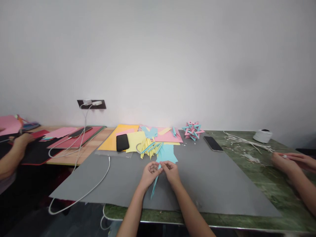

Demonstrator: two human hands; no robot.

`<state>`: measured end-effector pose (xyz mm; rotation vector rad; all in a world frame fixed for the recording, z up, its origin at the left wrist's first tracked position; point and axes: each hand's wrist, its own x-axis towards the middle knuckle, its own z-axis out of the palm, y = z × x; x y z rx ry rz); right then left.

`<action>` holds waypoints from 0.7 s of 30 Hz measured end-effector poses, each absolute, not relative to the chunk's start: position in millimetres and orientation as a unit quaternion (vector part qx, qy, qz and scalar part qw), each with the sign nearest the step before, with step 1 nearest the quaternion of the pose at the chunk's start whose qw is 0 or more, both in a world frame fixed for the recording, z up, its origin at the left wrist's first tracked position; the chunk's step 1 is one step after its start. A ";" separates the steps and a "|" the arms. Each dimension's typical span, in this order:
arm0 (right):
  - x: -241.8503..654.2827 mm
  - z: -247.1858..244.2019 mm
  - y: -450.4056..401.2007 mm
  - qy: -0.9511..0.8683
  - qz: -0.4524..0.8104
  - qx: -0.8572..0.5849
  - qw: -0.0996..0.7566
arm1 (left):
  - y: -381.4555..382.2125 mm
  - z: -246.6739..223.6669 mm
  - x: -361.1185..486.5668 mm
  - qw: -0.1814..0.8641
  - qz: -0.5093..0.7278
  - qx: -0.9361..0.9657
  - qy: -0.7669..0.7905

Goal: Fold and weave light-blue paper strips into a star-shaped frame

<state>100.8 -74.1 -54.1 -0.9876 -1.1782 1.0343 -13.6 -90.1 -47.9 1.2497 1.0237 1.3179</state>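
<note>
Both my left hand (149, 173) and my right hand (171, 171) pinch a narrow folded blue paper strip (154, 188) over the middle of the grey sheet. Their fingertips nearly meet on its upper part, and its lower end slants down to the left. Just beyond my hands lies a sheet of blue paper (168, 153). A pile of yellow folded paper pieces (147, 148), with some blue strips on it, sits behind to the left. Farther back stands a spiky pink-and-blue folded paper model (193, 130).
The grey sheet (118, 184) covers much of the green table (291, 184). A black phone (122, 142) and another phone (213, 144) lie on either side. A white cable (98, 184) loops over the left edge. Co-workers' hands (287, 161) are at far right and left.
</note>
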 end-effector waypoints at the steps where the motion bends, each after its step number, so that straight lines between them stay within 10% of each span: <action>1: 102.1 -54.4 -73.3 -0.492 0.437 -0.434 0.616 | -90.9 -47.3 -12.2 0.510 0.536 0.521 0.426; 21: 108.6 -57.3 -70.4 -0.458 0.381 -0.476 0.647 | -92.5 -45.5 -8.5 0.520 0.468 0.569 0.432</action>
